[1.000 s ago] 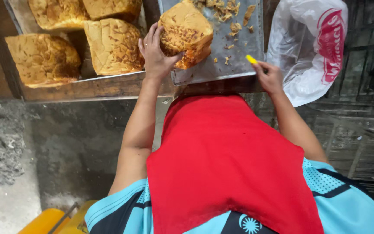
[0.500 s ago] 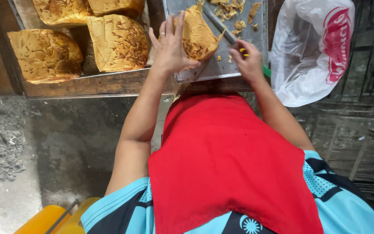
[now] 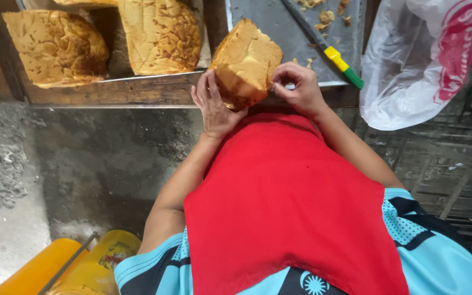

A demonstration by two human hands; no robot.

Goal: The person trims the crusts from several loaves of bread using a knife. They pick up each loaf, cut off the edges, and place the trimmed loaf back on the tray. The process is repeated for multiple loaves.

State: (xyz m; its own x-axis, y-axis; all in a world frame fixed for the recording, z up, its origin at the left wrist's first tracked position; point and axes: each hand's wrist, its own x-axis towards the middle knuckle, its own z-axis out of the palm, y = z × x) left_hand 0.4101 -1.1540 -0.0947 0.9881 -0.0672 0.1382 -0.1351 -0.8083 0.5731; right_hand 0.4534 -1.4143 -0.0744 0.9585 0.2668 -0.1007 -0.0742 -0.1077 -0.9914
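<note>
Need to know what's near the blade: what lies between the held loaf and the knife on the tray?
In the head view, only bare grey tray with a few crumbs separates the loaf from the knife.

A golden-brown, crusty loaf of bread is held tilted above the near edge of a grey metal tray.

Upper left: two crusted loaves on a metal tray; top centre: yellow-and-green-handled knife; upper right: white plastic bag; lower left: yellow container.
</note>
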